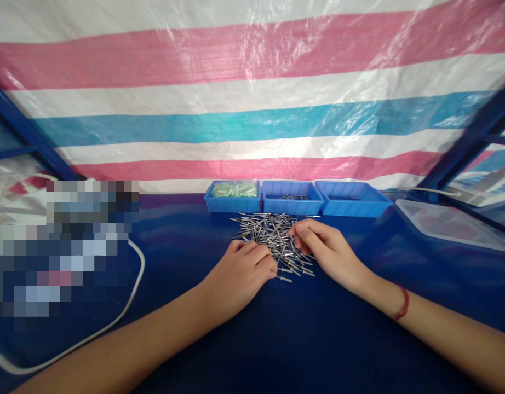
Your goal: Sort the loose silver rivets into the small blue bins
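Observation:
A loose pile of silvery blind rivets point(273, 232) lies on the blue tabletop in front of the bins. At the pile's front left, my left hand point(250, 268) rests palm down with its fingers curled in among the rivets. Its fingertips are hidden, so whatever they hold cannot be made out. My right hand point(322, 249), with a red cord at the wrist, is at the right edge of the pile. Thumb and fingers there are pinched together, and anything between them is too small to tell.
Behind the pile stand three blue bins: the left bin point(233, 205) has pale green pieces, the middle bin point(292, 207) some rivets, the right bin point(355, 208) a few thin dark pieces. A clear plastic lid point(449, 227) lies right; a white cable point(139, 273) curves left beside a blurred-out area.

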Tool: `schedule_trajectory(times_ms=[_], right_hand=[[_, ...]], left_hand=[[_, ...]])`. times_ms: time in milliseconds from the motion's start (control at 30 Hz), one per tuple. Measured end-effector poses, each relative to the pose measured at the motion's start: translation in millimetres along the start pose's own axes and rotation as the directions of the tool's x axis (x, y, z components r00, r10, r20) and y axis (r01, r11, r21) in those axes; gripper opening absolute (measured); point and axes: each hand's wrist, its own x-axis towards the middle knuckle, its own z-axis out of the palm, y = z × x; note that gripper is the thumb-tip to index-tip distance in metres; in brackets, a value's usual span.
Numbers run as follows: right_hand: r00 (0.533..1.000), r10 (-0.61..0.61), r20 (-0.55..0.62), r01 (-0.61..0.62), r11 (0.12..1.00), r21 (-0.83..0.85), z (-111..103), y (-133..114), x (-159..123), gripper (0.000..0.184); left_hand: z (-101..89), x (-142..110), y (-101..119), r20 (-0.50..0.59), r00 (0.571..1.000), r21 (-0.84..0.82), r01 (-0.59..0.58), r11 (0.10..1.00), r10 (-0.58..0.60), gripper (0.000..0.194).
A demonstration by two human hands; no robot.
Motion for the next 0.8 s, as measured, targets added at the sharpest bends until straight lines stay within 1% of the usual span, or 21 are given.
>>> schedule_trajectory(times_ms=[133, 233, 400, 500, 567, 600, 667, 733, 800], right_hand=[[0.995, -0.095, 0.028, 0.097, 0.993, -0.072, 2, -4, -3, 0.033], [0.99, -0.135, 0.052, 0.141, 0.98, -0.14, 2, -6, -4, 0.03], [0.98, -0.171, 0.102, 0.188, 0.962, -0.196, 4, -6, -6, 0.03], [0.969, -0.211, 0.127, 0.233, 0.953, -0.193, 4, -6, -6, 0.026], [0.952, -0.278, 0.132, 0.3, 0.931, -0.206, 5, -7, -6, 0.019], [0.938, -0.321, 0.133, 0.344, 0.912, -0.223, 5, -8, -6, 0.014], [0.91, -0.391, 0.14, 0.415, 0.87, -0.266, 5, -9, -6, 0.004], [0.895, -0.414, 0.165, 0.445, 0.845, -0.296, 6, -11, -6, 0.007], [0.89, -0.412, 0.194, 0.453, 0.841, -0.294, 8, -12, -7, 0.008]], left_hand=[[2.6, 1, 0, 0.019, 0.998, -0.016, 0.062, 0.998, -0.062, 0.02], [0.4, 1, 0, 0.041, 0.996, -0.002, 0.08, 0.997, -0.08, 0.016], [-6.0, 1, -7, 0.088, 0.993, 0.033, 0.072, 0.997, -0.074, 0.017], [-5.9, 2, -10, 0.054, 0.997, 0.026, 0.059, 0.998, -0.06, 0.017], [-4.8, 4, -9, -0.021, 0.998, -0.058, 0.061, 0.996, -0.063, 0.016], [-4.2, 5, -8, -0.074, 0.994, -0.131, 0.074, 0.989, -0.084, 0.016], [-2.9, 7, -4, -0.182, 0.969, -0.305, 0.104, 0.947, -0.165, 0.017], [-1.5, 9, 0, -0.244, 0.937, -0.453, 0.117, 0.884, -0.249, 0.017], [-0.3, 9, 3, -0.258, 0.918, -0.543, 0.119, 0.832, -0.3, 0.018]])
